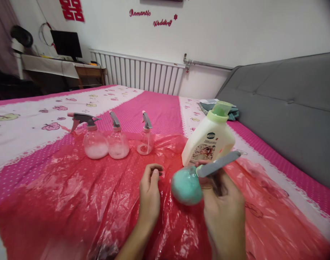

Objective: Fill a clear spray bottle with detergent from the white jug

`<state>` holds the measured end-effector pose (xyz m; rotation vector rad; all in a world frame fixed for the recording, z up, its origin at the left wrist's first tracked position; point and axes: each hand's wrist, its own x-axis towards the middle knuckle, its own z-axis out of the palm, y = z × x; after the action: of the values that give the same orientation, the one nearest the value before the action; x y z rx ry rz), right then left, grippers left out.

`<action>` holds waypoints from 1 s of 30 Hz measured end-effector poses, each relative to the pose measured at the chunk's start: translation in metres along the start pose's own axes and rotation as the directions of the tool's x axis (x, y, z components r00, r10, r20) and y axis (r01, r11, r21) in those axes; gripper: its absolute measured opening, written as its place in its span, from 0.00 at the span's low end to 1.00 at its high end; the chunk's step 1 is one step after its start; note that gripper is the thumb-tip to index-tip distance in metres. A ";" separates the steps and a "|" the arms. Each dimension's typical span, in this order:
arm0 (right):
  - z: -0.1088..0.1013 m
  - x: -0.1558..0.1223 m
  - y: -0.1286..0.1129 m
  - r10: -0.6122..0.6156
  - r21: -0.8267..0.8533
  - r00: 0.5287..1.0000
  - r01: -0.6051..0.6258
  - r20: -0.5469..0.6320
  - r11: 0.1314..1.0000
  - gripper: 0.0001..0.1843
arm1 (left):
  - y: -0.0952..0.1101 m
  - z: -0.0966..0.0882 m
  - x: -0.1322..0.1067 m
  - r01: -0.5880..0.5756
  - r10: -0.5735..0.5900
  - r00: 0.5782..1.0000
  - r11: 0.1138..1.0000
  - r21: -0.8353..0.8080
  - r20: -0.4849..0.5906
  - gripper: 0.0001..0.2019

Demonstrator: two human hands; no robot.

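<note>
Head view: moderate, even light with local glare and blur.
On my remote feed I read soft, diffuse illumination across the white wall (235, 32), dropping to deep shadow below the desk (85, 72) at far left. The red plastic sheet (59, 202) returns streaky glare. I see the teal spray bottle (186, 186) smeared by blur; the radiator (137, 74) resolves more cleanly. Wide-angle distortion stretches the grey headboard (289, 104); the upper-right corner darkens.

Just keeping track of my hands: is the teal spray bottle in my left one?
No, the right hand holds the teal spray bottle, and the left hand is apart from it.
</note>
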<state>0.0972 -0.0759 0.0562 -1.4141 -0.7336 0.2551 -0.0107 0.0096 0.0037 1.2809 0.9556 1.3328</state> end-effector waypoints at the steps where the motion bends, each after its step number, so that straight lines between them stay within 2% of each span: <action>1: 0.000 0.000 0.001 0.002 -0.014 1.000 -0.002 -0.013 1.000 0.22 | 0.000 0.000 0.000 -0.001 0.001 1.000 1.000 0.002 0.001 0.12; 4: 0.000 0.001 0.003 0.019 0.039 0.999 -0.018 -0.042 0.999 0.23 | 0.000 0.000 -0.001 0.003 -0.003 1.000 1.000 0.005 0.009 0.12; 7: -0.002 0.002 0.006 0.020 0.007 0.990 -0.019 -0.138 1.000 0.23 | 0.001 0.001 -0.001 -0.008 0.007 1.000 1.000 0.016 0.012 0.12; 10: -0.006 0.004 0.008 0.028 0.059 0.991 -0.020 -0.134 0.998 0.23 | 0.000 0.001 0.000 -0.018 0.018 1.000 1.000 0.021 0.008 0.12; 14: -0.009 0.006 0.009 -0.037 -0.121 0.983 0.015 -0.177 0.993 0.20 | -0.001 0.001 0.000 -0.023 0.023 1.000 1.000 0.014 0.012 0.12; 18: -0.005 0.006 0.009 -0.005 -0.033 0.985 -0.001 -0.172 0.999 0.21 | -0.001 0.002 0.000 -0.037 0.036 0.999 0.999 0.018 0.011 0.11; 20: -0.001 0.006 0.008 -0.049 -0.111 0.978 0.026 -0.202 0.994 0.20 | 0.001 0.002 0.000 -0.045 0.045 0.999 0.999 0.019 0.016 0.11; 22: 0.002 0.006 0.006 -0.098 -0.185 0.987 0.073 -0.128 0.980 0.18 | 0.004 0.003 -0.001 -0.063 0.063 0.998 0.998 0.018 0.029 0.10; 25: 0.006 0.005 0.002 -0.057 -0.151 0.993 0.071 0.101 0.986 0.13 | 0.008 0.003 -0.005 -0.158 0.157 0.984 0.988 -0.001 0.085 0.09; 28: 0.011 0.001 -0.002 -0.049 -0.120 0.950 0.090 0.309 0.989 0.08 | 0.012 0.001 -0.009 -0.298 0.304 0.938 0.953 -0.057 0.167 0.14; 30: 0.016 -0.002 -0.004 -0.071 -0.113 0.911 0.126 0.406 0.986 0.10 | 0.013 -0.001 -0.011 -0.352 0.364 0.908 0.931 -0.093 0.207 0.18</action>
<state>0.0850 -0.0647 0.0595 -1.4657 -1.1770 0.4305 -0.0143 -0.0038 0.0142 1.5788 0.5406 1.4433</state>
